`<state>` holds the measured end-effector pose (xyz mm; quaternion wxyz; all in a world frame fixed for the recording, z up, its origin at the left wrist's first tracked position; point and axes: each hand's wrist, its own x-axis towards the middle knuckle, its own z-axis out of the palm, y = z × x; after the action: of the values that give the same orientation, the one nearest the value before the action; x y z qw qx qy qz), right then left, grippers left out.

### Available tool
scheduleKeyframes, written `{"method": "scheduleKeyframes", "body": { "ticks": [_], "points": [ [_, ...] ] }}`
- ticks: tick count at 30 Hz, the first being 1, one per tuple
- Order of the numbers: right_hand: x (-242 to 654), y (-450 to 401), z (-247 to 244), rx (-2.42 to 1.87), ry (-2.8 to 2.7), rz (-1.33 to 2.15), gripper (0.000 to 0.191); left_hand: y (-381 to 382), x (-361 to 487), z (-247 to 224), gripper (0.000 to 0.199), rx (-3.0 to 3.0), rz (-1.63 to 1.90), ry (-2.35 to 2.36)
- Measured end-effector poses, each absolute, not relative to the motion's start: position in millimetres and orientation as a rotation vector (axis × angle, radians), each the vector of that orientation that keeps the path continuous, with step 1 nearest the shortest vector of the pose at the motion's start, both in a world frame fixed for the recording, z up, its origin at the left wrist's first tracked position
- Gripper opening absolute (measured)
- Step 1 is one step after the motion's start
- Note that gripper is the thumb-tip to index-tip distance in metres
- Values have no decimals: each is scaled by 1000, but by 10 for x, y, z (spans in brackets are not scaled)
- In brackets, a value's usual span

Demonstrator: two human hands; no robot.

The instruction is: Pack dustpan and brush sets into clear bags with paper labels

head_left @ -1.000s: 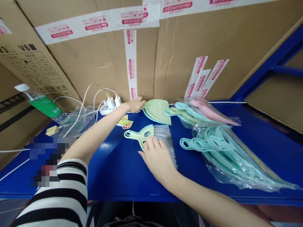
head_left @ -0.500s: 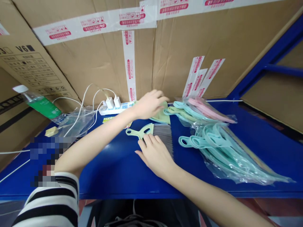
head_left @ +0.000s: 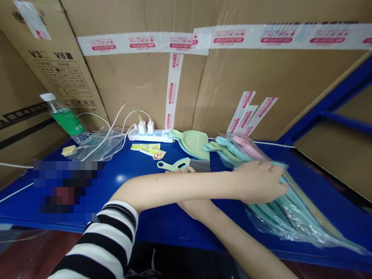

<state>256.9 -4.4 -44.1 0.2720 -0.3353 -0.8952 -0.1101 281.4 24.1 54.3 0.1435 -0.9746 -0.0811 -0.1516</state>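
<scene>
My left hand (head_left: pixel 261 182) is on the plastic-wrapped pile of teal dustpans (head_left: pixel 296 211) at the right, its fingers curled over the upper part. My left forearm crosses above my right hand (head_left: pixel 196 207) and hides much of it. The fingertips of my right hand are bent against a pale green brush (head_left: pixel 174 166) with grey bristles, lying on the blue table. Behind the brush, a pale green dustpan (head_left: pixel 197 143) sits on a teal one. Green, blue and pink pieces (head_left: pixel 250 147) in clear plastic lie right of these dustpans.
A white power strip (head_left: pixel 162 136) with two plugged-in adapters and cables runs along the cardboard wall (head_left: pixel 139 77). Small yellow packets (head_left: pixel 148 149) lie before it. Farther left are crumpled clear plastic (head_left: pixel 101 145), a green-labelled bottle (head_left: pixel 68 122) and a pale yellow block (head_left: pixel 69 150).
My left hand has moved right and nearer, from the green dustpan to the wrapped teal dustpans. My right hand stays at the brush, now partly covered by my left forearm. The head view has shifted.
</scene>
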Motion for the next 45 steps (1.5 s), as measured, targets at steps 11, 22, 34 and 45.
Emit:
{"method": "scheduleKeyframes", "body": {
  "ticks": [11,22,34,45],
  "points": [
    [2603,-280,10,-459,-2189,-432,26,219,456,535,39,-2671,-434,-968],
    [2643,12,-67,-978,-2286,41,30,106,-244,196,39,-2805,-456,-1047],
    [2775,65,-51,-1298,-2025,120,17,56,-328,107,37,-2667,-532,-1058],
    [2790,57,-86,-1265,-2065,8,28,31,-320,120,39,-2704,-500,-1035]
  ]
}}
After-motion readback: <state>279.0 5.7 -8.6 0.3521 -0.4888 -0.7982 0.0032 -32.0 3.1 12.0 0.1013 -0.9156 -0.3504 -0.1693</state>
